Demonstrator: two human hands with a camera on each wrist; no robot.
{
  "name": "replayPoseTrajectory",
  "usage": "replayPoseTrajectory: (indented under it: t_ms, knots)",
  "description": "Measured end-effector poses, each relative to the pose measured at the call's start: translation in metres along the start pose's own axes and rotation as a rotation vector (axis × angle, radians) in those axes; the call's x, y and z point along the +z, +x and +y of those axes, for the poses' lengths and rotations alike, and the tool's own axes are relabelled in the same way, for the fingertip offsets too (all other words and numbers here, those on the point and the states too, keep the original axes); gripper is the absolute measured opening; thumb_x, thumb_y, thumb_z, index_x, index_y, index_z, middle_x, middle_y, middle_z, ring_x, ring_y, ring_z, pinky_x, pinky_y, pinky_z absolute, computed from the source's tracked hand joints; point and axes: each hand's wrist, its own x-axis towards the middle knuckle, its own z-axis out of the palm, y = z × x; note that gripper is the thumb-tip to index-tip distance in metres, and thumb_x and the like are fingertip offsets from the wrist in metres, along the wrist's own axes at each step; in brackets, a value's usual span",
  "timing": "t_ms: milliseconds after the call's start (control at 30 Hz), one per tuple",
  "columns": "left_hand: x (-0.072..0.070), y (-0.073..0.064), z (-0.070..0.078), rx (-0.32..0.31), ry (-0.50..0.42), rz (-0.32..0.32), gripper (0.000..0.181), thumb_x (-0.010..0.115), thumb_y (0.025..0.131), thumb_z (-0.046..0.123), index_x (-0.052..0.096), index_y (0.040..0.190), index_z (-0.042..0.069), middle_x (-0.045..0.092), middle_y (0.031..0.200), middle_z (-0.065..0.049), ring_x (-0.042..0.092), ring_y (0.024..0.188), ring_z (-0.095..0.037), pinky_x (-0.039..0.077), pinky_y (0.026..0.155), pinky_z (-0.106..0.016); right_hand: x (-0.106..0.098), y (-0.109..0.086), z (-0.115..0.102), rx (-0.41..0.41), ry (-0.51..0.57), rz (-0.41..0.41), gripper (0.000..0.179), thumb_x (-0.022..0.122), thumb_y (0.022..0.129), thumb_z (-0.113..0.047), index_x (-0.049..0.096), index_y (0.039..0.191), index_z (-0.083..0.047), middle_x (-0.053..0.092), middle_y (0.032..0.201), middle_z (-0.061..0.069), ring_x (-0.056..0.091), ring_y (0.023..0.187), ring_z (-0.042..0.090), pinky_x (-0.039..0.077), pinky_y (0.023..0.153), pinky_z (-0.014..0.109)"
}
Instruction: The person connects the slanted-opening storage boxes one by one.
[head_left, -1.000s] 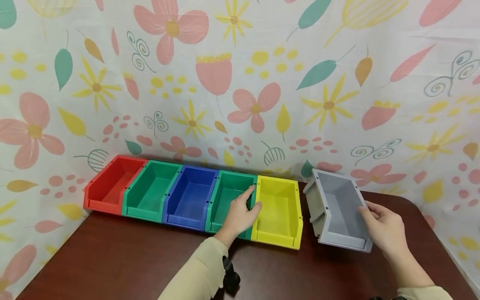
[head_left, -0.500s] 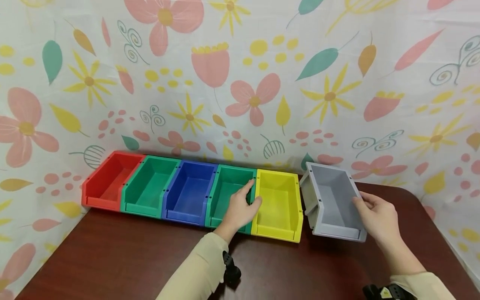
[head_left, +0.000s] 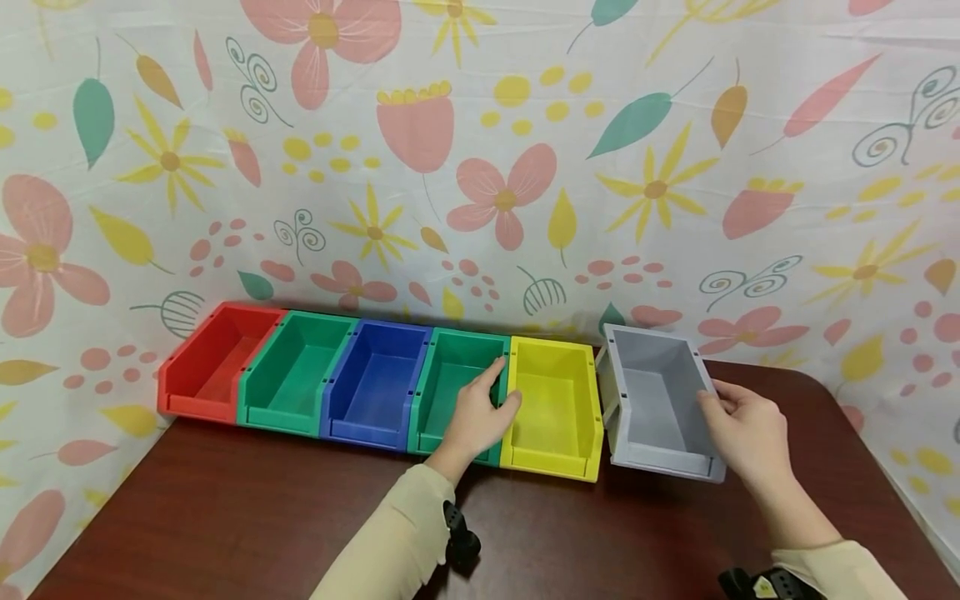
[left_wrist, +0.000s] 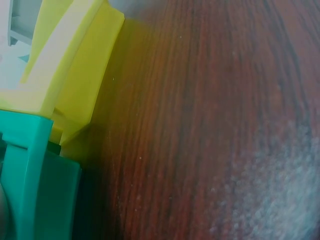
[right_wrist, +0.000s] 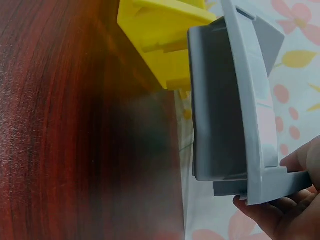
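My left hand [head_left: 477, 421] lies over the second green bin [head_left: 300, 392] from the left's twin, the green bin [head_left: 433, 421] beside the yellow bin [head_left: 551, 404]. Its index finger reaches along the green bin's side, and the thumb overlaps the wall shared with the yellow one; the other fingers are mostly hidden. To the right, my right hand [head_left: 750, 429] grips the side wall of a grey bin [head_left: 656, 408], thumb inside and fingers outside. That bin tilts slightly, its near end above the table, close beside the yellow bin. The right wrist view shows its underside.
A red bin [head_left: 217, 362] and a blue bin [head_left: 378, 383] belong to the same joined row. Behind the row hangs a flower-patterned cloth [head_left: 480, 167]. The dark wooden table [head_left: 300, 517] extends in front, with a rounded far right corner.
The right hand has moved the grey bin left and down, nearer the yellow bin, and its tilt has lessened. The left hand stays in place. The head view has shifted slightly.
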Motion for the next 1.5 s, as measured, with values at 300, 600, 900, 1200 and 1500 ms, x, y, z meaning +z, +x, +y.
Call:
replayPoseTrajectory:
  t_ms: [300,600,900,1200,1500]
  knots:
    - [-0.003,0.0,0.0,0.002,0.005,0.008,0.06,0.052,0.093,0.035,0.032,0.149,0.022,0.035,0.152,0.001,0.035,0.139,-0.024,0.037,0.107,-0.047,0.001,0.0,-0.006,-0.058,-0.055,-0.016,0.044,0.053,0.093,-0.023,0.06,0.119,0.012,0.068,0.095,0.029,0.063,0.062,0.004,0.045,0.048,0.021]
    - [-0.002,0.001,-0.001,-0.002,0.016,0.01,0.06,0.053,0.093,0.032,0.032,0.149,0.022,0.035,0.152,0.001,0.035,0.139,-0.023,0.037,0.108,-0.047,0.001,0.0,-0.003,-0.097,-0.11,-0.081,0.047,0.053,0.093,-0.024,0.057,0.122,0.014,0.065,0.1,0.032,0.067,0.082,0.041,0.05,0.054,0.036]
    - [-0.001,0.0,0.0,-0.003,0.011,0.005,0.059,0.052,0.093,0.032,0.032,0.148,0.022,0.036,0.151,0.0,0.036,0.138,-0.024,0.039,0.106,-0.046,0.001,0.004,-0.005,-0.099,-0.12,-0.112,0.059,0.051,0.095,-0.034,0.044,0.137,0.007,0.062,0.109,0.033,0.059,0.089,0.048,0.046,0.069,0.053]
    - [0.0,0.001,0.0,0.003,0.015,0.009,0.06,0.052,0.093,0.035,0.033,0.148,0.023,0.036,0.151,0.0,0.037,0.138,-0.024,0.039,0.106,-0.047,0.015,0.001,-0.039,-0.361,-0.117,-0.014,0.047,0.054,0.095,-0.022,0.051,0.132,0.006,0.05,0.134,0.029,0.048,0.12,0.048,0.039,0.091,0.063]
    - [0.001,0.001,-0.001,0.006,0.011,0.01,0.06,0.052,0.093,0.035,0.033,0.148,0.022,0.036,0.151,0.0,0.036,0.138,-0.024,0.038,0.107,-0.047,0.035,0.003,-0.054,-0.464,-0.083,-0.226,0.048,0.049,0.099,-0.025,0.046,0.138,0.002,0.045,0.141,0.024,0.042,0.129,0.043,0.04,0.096,0.06]
